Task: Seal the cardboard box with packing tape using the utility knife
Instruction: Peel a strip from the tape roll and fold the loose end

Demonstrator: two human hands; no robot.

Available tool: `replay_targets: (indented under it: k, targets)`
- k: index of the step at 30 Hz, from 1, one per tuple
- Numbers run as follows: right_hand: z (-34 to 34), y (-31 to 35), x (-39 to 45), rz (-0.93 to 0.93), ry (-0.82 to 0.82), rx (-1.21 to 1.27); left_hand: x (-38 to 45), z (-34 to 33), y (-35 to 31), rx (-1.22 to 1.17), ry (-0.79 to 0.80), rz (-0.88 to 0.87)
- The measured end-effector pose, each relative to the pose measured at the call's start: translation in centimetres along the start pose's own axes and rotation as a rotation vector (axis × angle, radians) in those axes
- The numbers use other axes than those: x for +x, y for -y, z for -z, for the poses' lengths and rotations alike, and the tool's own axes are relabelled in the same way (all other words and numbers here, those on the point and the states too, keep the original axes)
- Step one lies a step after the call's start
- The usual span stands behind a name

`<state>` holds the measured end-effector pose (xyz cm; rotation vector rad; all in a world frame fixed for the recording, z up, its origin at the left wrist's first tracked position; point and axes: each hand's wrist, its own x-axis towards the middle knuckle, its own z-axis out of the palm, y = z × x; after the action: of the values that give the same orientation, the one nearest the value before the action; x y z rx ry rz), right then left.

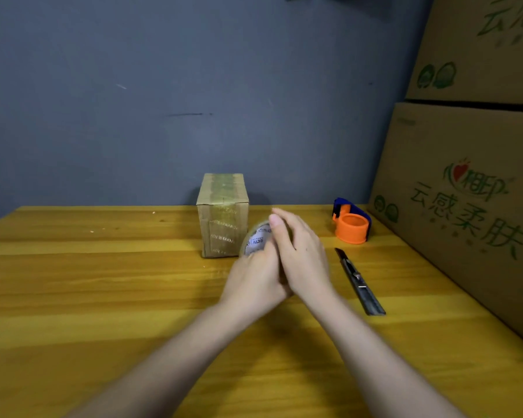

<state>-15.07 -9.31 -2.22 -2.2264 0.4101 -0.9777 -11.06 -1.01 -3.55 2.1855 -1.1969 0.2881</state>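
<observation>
While both hands point(280, 260) grip tape roll point(255, 238), big carton point(465, 206) reads "云感柔肤"; roll label blurred.

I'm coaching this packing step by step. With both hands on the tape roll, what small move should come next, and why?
Probably find and peel up the tape's free end. Both the left hand and right hand are around the tape roll, no strip is pulled out yet, and the utility knife lies untouched on the table, right of the hands. The small cardboard box stands just behind.
</observation>
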Motion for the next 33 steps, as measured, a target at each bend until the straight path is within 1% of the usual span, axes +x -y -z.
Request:
replay_targets:
  k: [2, 4, 6, 8, 10, 12, 13, 14, 16, 18, 20, 24, 26, 29, 31, 33]
  targets:
    - [0.4, 0.3, 0.2, -0.061, -0.009, 0.023, -0.2, 0.5, -0.5, 0.097, -0.005, -0.013]
    - [0.3, 0.3, 0.5, -0.126, 0.043, 0.092, -0.4, 1.0, -0.4, 0.164, -0.016, -0.062]
    - [0.4, 0.1, 1.1, -0.191, 0.137, 0.179, -0.7, 1.3, 0.0, 0.195, -0.048, -0.145]
    - [0.9, 0.0, 1.8, -0.259, 0.264, 0.313, -1.2, 1.4, 0.5, 0.206, -0.056, -0.219]
    - [1.4, -0.1, 2.3, -0.308, 0.398, 0.419, -1.4, 1.5, 1.1, 0.211, -0.040, -0.277]
    - [1.7, -0.2, 2.2, -0.317, 0.494, 0.461, -1.5, 1.8, 1.6, 0.255, -0.007, -0.338]
    - [1.6, -0.2, 2.0, -0.317, 0.505, 0.489, -1.5, 1.9, 1.7, 0.299, 0.006, -0.364]
    - [1.4, -0.2, 1.8, -0.319, 0.480, 0.529, -1.4, 2.0, 1.8, 0.331, 0.015, -0.378]
    - [0.7, -0.3, 1.3, -0.358, 0.372, 0.623, -1.3, 2.0, 2.0, 0.365, 0.046, -0.391]
    - [0.3, -0.3, 0.8, -0.433, 0.329, 0.678, -1.3, 1.9, 2.1, 0.360, 0.076, -0.389]
    - [0.3, -0.4, 0.8, -0.464, 0.379, 0.675, -1.4, 1.8, 2.1, 0.360, 0.088, -0.388]
    - [1.3, -0.8, 1.9, -0.475, 0.565, 0.600, -1.3, 1.5, 1.8, 0.351, 0.106, -0.438]
    - [1.5, -1.3, 2.3, -0.473, 0.614, 0.567, -1.1, 1.2, 1.8, 0.328, 0.115, -0.445]
    - [1.7, -2.2, 2.7, -0.513, 0.624, 0.597, -0.7, 0.8, 2.1, 0.359, 0.139, -0.482]
    - [1.7, -3.2, 2.7, -0.567, 0.584, 0.643, -0.3, 0.6, 2.4, 0.389, 0.172, -0.499]
    - [1.9, -4.1, 2.8, -0.528, 0.498, 0.539, 0.1, 0.2, 2.6, 0.405, 0.204, -0.475]
